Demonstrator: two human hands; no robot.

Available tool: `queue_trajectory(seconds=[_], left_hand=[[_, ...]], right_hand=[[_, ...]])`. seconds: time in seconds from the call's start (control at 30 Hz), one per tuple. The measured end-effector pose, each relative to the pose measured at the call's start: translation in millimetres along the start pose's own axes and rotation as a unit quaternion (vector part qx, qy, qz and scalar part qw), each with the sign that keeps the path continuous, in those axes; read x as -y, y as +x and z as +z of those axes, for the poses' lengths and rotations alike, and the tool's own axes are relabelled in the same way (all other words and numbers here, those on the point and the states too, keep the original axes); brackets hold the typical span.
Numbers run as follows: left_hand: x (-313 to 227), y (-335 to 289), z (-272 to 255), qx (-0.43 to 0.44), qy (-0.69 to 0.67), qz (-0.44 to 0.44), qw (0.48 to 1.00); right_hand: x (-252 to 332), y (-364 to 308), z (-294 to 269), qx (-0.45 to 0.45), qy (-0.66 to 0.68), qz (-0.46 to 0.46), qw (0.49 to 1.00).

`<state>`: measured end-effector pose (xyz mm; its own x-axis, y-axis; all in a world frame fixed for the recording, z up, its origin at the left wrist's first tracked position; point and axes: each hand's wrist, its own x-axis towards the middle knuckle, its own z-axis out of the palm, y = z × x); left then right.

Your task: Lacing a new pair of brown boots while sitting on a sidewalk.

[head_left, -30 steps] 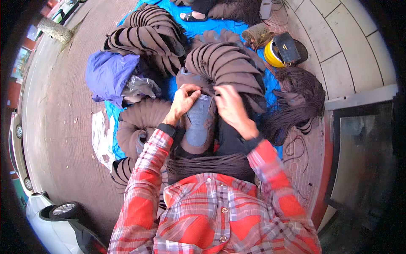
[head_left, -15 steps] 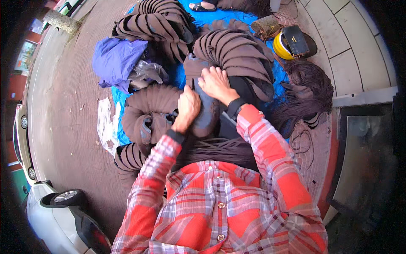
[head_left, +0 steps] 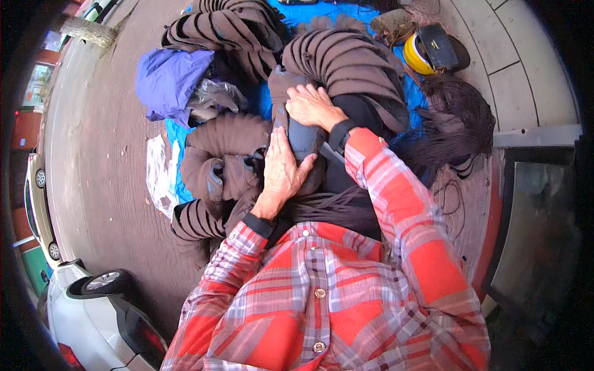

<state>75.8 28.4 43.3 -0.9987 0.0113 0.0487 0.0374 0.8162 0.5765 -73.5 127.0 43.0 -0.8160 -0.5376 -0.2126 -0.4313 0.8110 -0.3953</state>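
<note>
A brown and grey-blue piece shaped like a shoe upper (head_left: 299, 140) lies lengthwise across my lap. My left hand (head_left: 283, 167) rests on its left side, fingers stretched out and thumb spread. At the far end my right hand (head_left: 314, 106) has its fingers bent down on the brown edge, closed on it; the fingertips are partly hidden. Just beyond and to the right curves a nested stack of similar brown pieces (head_left: 346, 68). Another brown stack (head_left: 229, 142) sits left of my left hand. A bundle of dark cords (head_left: 334, 207) crosses near my waist.
Blue sheeting (head_left: 263, 102) shows under the stacks. A purple bag (head_left: 170, 83) is at the left, a further brown stack (head_left: 229, 31) behind it. Dark cords (head_left: 455, 133) pile up on the right near a yellow round container (head_left: 416, 54) with a black bag (head_left: 437, 46). A white car (head_left: 93, 315) stands at lower left.
My left hand has gone from curled fingers to a flat, spread hand on the piece. My right hand has shifted slightly toward the far end. The view has tilted a little.
</note>
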Motion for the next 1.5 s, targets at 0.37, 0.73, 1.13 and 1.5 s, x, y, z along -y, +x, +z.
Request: queue_trajectory(seconds=[0.37, 0.73, 1.13, 1.5], left_hand=[[40, -7, -39, 0.132, -0.246, 0.034, 0.960], [-62, -7, -90, 0.275, -0.369, 0.031, 0.887], [-58, -10, -239, 0.146, -0.236, -0.032, 0.960], [-23, -19, -224, 0.243, -0.567, 0.050, 0.785]], right_hand=[[-8, -154, -36, -0.080, 0.058, -0.283, 0.954], [25, -200, -58, -0.168, 0.281, -0.142, 0.934], [30, -207, -169, -0.003, 0.580, -0.074, 0.811], [-55, -251, -268, -0.523, -0.052, 0.043, 0.850]])
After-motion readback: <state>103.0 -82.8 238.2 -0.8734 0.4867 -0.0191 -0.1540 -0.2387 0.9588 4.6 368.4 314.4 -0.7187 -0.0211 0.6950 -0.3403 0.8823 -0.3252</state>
